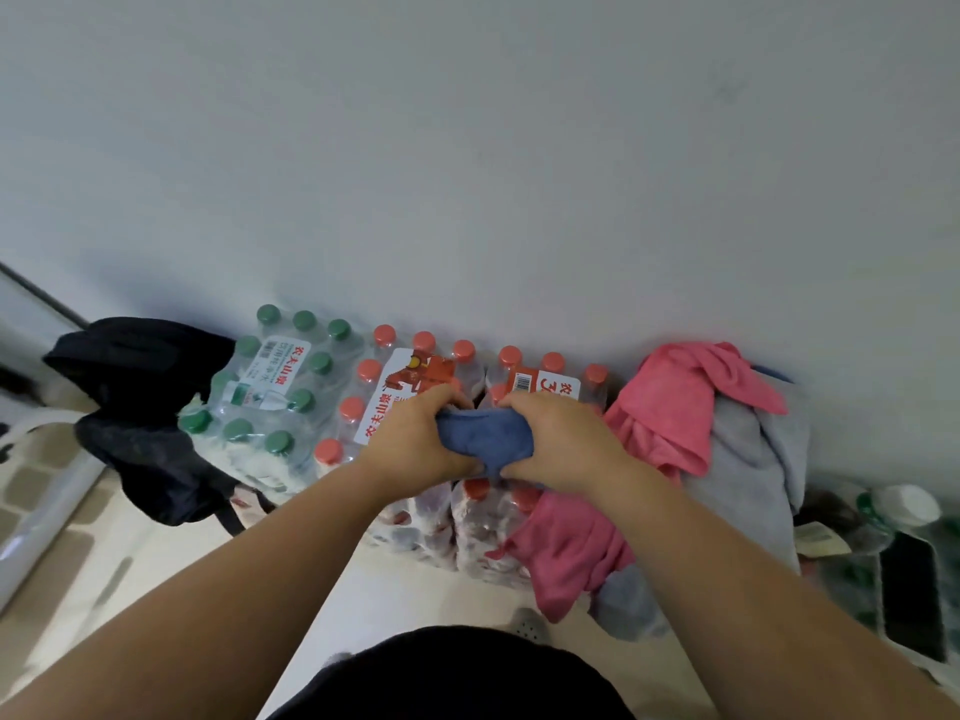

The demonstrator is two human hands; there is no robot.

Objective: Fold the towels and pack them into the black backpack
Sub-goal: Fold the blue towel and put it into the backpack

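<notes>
Backing the whole scene is a pale wall (pixel 467 148), and everything the person needs is lined up along its foot, within arm's reach. Shrink-wrapped water bottles fill the middle of that line: a green-capped pack (pixel 260 387) to the left and red-capped packs (pixel 363 402) beside it. Their flat tops appear to serve as a makeshift work surface at a convenient height.

To the right, a pink towel (pixel 670 407) and a grey towel (pixel 743 459) lie in a loose heap, draped over the packs and leaning on the wall. They are unfolded, so they are most likely waiting their turn. The black backpack (pixel 140 407) slumps at the far left, just beside the green-capped pack and well apart from the heap. Whether its mouth is open cannot be told from this view.

Smaller than all of these is the blue towel (pixel 483 439), bunched into a tight wad just above the red-capped packs and not yet in the bag. The left hand (pixel 415 433) and the right hand (pixel 561 439) each clasp one end of it, fingers and thumbs curled round the cloth. The hands sit close together, probably to gather or compress the towel into a compact bundle.
</notes>
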